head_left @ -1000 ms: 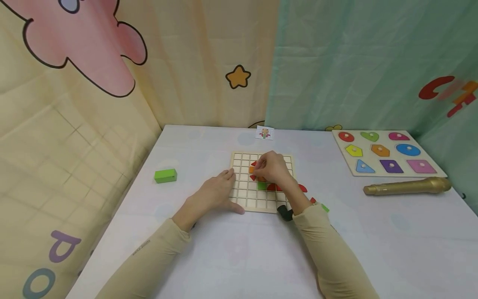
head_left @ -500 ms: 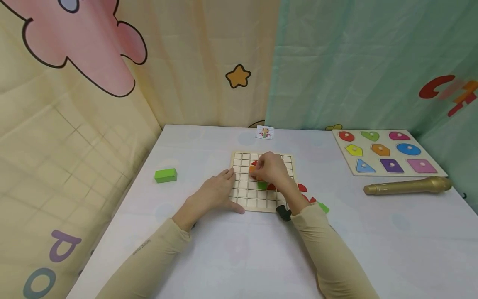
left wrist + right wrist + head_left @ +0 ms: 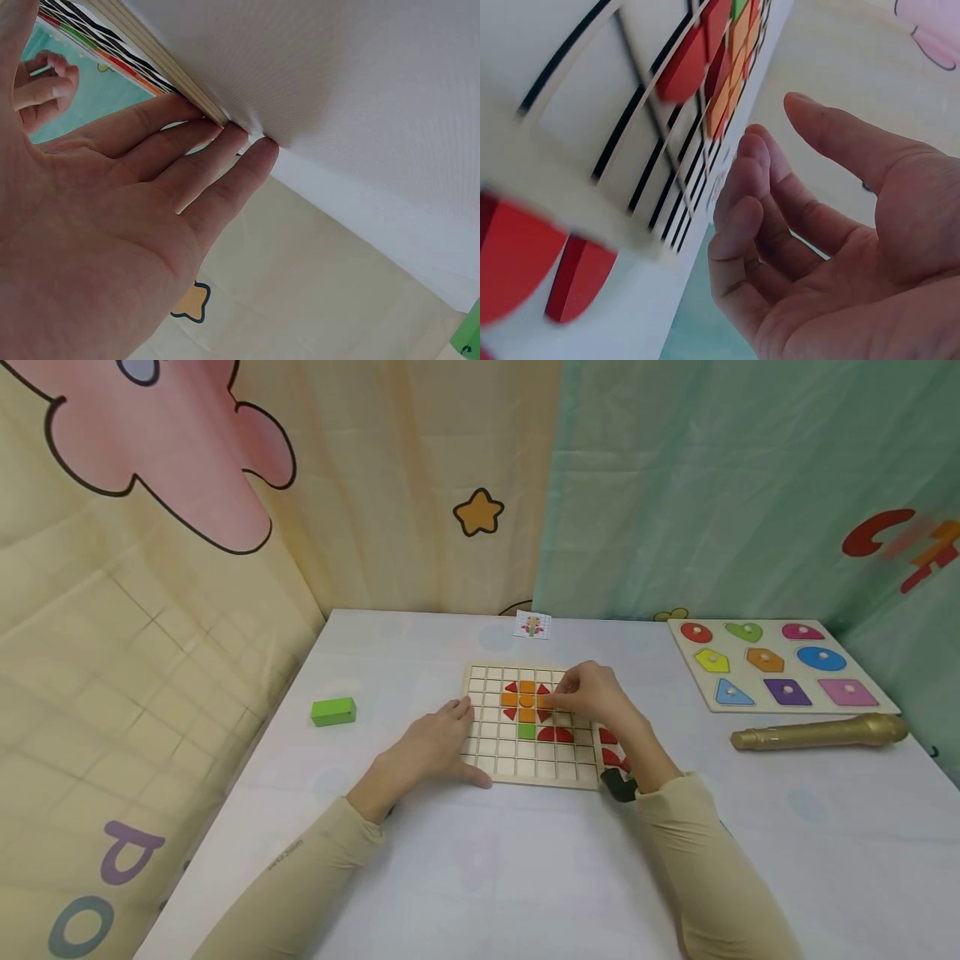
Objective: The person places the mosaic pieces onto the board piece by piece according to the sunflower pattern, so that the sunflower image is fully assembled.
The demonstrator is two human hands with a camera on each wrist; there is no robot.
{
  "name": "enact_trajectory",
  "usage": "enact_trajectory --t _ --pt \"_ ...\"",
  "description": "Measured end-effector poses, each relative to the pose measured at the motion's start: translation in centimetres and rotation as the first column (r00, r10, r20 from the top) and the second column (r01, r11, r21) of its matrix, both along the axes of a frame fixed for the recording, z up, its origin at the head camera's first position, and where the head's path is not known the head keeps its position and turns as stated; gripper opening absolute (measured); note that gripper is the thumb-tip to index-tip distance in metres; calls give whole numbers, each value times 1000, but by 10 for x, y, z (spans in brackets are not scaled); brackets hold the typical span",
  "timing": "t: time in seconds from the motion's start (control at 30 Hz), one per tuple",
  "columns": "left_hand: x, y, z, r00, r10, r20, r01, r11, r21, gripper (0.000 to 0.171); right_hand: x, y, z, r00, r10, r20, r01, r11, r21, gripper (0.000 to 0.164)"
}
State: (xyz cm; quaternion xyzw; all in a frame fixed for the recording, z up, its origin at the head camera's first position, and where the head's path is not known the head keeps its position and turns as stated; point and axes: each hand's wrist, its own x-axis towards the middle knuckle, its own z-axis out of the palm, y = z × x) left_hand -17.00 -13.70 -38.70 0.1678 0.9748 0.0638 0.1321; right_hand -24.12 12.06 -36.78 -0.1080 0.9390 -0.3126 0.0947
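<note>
A wooden grid board [image 3: 487,764] lies on the table. On it, orange pieces [image 3: 527,715] form a cross, with small red triangles [image 3: 512,687] in its corners. Below the cross sit a green square [image 3: 527,731] and red curved pieces [image 3: 555,735]. My left hand [image 3: 431,743] rests at the board's left edge; in the left wrist view its straight fingers [image 3: 225,176] touch that edge. Just right of the cross is my right hand [image 3: 596,693]. The right wrist view shows its thumb [image 3: 847,135] apart from loosely bent fingers, holding nothing.
Loose red pieces [image 3: 610,757] lie right of the board. A green block [image 3: 333,712] stands at the left. At the back is a small picture card [image 3: 532,625]. A shape puzzle board [image 3: 750,689] and a gold microphone-shaped object [image 3: 817,734] lie at the right.
My right hand has moved right, from the left side of the orange cross to its right side, uncovering the cross. My left hand has stayed at the board's edge.
</note>
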Motion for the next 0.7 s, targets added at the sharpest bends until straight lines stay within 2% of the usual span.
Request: enact_trajectory --t 0.23,0.4,0.7 --pt "0 1 1 1000 2 12 -2 1000 -5 124 0 33 1 997 14 78 -18 999 48 21" --pt "0 0 1 1000 -11 10 11 1000 -3 123 7 49 1 992 44 116 -53 995 80 12" --pt "0 -1 2 1000 -12 10 12 1000 -13 123 20 59 -2 989 70 128 -84 991 107 18"
